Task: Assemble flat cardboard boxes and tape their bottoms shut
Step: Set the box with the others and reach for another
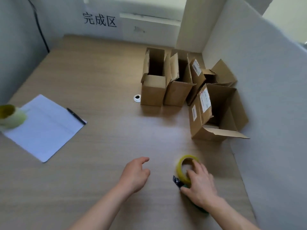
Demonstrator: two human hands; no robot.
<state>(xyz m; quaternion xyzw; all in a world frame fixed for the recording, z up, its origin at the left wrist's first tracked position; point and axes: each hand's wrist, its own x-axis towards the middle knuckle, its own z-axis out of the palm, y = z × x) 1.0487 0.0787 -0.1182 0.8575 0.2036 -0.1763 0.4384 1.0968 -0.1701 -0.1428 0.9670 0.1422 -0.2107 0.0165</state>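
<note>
The wood-grain surface [93,77] carries four open boxes [153,90] clustered at the far right, a cable grommet [137,98] just beside them, a paper sheet [44,127] with a pen [76,116] at left, and a yellow tape dispenser [186,170] near the front.

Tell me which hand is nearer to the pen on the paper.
Left. The left hand hovers over the table, below and right of the pen; the right hand is farther right, on the tape dispenser.

Five open-topped brown boxes [154,90] upright, clustered far right
</note>
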